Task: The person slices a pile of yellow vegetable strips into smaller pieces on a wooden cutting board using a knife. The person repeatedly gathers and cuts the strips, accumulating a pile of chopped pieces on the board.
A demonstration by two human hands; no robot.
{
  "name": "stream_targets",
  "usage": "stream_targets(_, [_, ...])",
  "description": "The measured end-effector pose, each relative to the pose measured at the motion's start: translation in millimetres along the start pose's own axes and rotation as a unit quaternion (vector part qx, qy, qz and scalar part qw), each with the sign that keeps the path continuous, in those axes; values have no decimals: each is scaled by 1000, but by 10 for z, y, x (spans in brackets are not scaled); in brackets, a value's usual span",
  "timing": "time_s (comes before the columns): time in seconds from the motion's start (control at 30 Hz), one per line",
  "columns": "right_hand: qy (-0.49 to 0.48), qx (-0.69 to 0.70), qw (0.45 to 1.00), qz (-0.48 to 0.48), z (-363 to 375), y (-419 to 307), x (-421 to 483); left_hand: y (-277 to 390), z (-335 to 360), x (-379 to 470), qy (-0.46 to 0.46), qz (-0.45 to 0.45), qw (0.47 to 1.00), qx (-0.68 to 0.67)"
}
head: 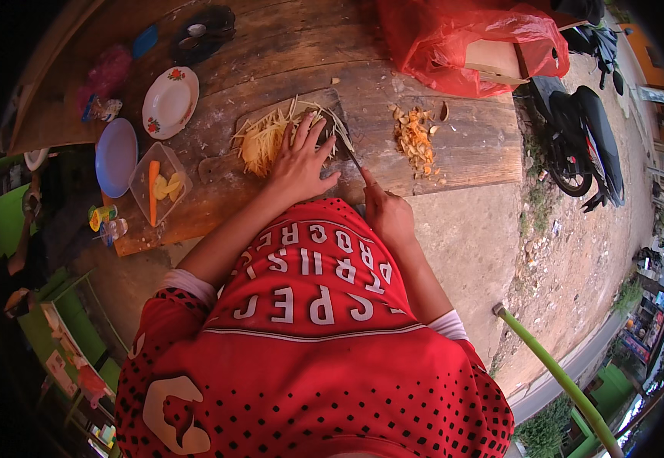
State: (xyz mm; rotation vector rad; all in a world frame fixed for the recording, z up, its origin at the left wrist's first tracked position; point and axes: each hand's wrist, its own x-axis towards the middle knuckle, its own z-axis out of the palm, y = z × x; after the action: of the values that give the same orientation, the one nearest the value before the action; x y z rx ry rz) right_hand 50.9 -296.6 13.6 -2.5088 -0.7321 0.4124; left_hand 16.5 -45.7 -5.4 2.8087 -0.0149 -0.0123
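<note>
My left hand point(304, 163) lies spread, palm down, over pale julienned vegetable strips point(260, 137) on a wooden cutting board point(329, 98). My right hand point(388, 206) grips a knife point(355, 159) by its handle, the blade reaching to the board's right edge. More strips lie along the blade. Orange and brown peelings point(415, 140) form a pile to the right on the wooden table point(475, 137). At the left, a clear plastic container point(140, 189) holds a carrot point(153, 192) and yellow peeled pieces point(168, 186).
A floral-rimmed plate point(193, 103), a blue plate point(116, 157) and a dark plate with spoons point(220, 23) stand at the left. A red plastic bag point(412, 46) covers the table's far right. Beyond the table is a parked motorcycle point(598, 137). Another person's arm point(22, 235) shows at far left.
</note>
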Motion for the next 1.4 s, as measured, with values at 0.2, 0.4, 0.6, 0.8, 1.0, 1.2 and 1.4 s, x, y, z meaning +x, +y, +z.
stream_targets(0.2, [-7, -4, 1000, -6, 10, 10, -9, 3, -21, -1, -30, 2, 1000, 0])
stream_targets(0.4, [7, 19, 1000, 1, 31, -22, 30, 0, 6, -13, -18, 11, 1000, -14])
stream_targets(0.6, [5, 11, 1000, -5, 77, -43, 143, -7, 44, 11, 23, -1, 999, 45])
stream_targets(0.8, [24, 17, 999, -12, 90, -48, 172, 7, -14, 77, 9, -5, 998, 58])
stream_targets(1.0, [23, 13, 1000, -5, 92, -24, 159, 7, 10, 99, -5, -4, 998, 64])
stream_targets(1.2, [29, 20, 999, -8, 127, 7, 142, -9, 1, 97, -14, 1, 998, 61])
stream_targets(1.4, [18, 16, 1000, -2, 160, -24, 161, 8, -36, 80, -24, 7, 998, 61])
